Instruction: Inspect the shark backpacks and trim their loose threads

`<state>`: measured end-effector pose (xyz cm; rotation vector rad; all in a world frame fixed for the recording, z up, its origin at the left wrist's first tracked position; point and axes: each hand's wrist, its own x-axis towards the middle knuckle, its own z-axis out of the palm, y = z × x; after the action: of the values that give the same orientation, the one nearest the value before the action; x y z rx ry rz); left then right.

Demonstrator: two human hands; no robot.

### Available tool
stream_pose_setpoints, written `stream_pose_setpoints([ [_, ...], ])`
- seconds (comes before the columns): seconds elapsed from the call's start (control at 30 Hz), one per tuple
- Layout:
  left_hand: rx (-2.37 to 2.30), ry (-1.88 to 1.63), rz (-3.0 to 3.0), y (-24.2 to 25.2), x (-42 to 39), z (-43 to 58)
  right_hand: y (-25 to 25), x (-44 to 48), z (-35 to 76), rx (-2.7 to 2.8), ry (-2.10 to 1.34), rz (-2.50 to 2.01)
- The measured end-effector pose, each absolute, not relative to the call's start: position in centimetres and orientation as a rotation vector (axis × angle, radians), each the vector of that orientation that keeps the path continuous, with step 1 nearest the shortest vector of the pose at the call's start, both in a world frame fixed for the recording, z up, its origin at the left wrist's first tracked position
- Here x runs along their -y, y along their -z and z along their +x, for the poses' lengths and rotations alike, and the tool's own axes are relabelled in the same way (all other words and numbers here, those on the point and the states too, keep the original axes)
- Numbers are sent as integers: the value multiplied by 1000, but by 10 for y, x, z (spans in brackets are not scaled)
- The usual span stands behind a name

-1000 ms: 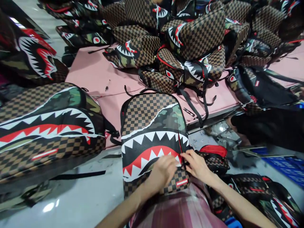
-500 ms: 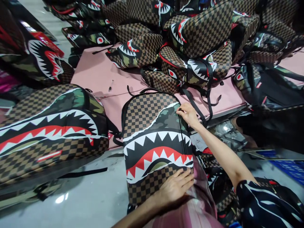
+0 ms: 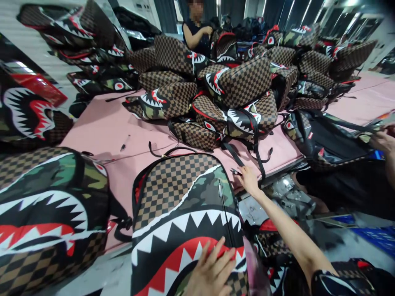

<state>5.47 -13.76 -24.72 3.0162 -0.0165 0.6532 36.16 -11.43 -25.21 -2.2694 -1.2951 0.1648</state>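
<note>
A brown checkered backpack with a camouflage shark-mouth print stands upright in front of me, leaning against the pink table. Its front zipper runs down the right side. My left hand lies flat on the lower front of the bag, fingers spread. My right hand reaches past the bag's upper right corner to the table edge, its fingers pinched on a small dark pair of snips.
A second shark backpack lies to my left. Several more are piled on the table and at the far left. A pen lies on the pink surface. One person stands behind the pile; another person's hand shows at right.
My right hand left the top of the zipper and moved right to the snips on the table edge. My left hand stayed on the bag's lower front. The view tilted up.
</note>
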Motion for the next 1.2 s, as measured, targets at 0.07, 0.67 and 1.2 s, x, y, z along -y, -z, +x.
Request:
stream_pose_setpoints([
  [0.07,-171,-832,3031,221,94,57,264,98,378,1273,-218,-2304],
  [0.67,-1293,-294,2752,126,-100,85,211,174,363,620,-777,-1579],
  [1.2,48,-682,2935,153,109,-40,141,222,273,679,-1106,-1696],
])
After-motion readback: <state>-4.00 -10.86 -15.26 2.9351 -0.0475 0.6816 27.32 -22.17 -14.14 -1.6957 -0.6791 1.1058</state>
